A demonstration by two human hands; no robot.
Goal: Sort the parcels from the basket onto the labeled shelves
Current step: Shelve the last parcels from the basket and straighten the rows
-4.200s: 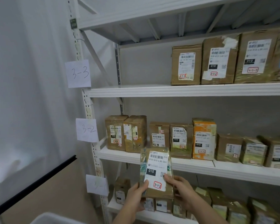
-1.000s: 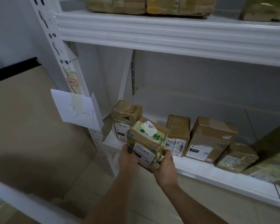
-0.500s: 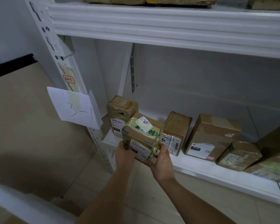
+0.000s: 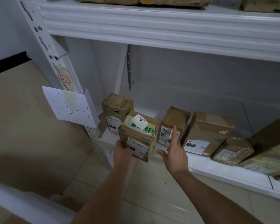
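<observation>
parcel at shelf 3-1 edge
left hand alone grips it, right hand spread apart; could tip off.

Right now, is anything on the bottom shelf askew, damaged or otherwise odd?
The leftmost parcel has a crumpled, torn-looking top. The small taped parcel further right leans rather than standing square. The left hand holds the incoming parcel tilted at the shelf edge, not yet set down. Nothing is spilled.
</observation>
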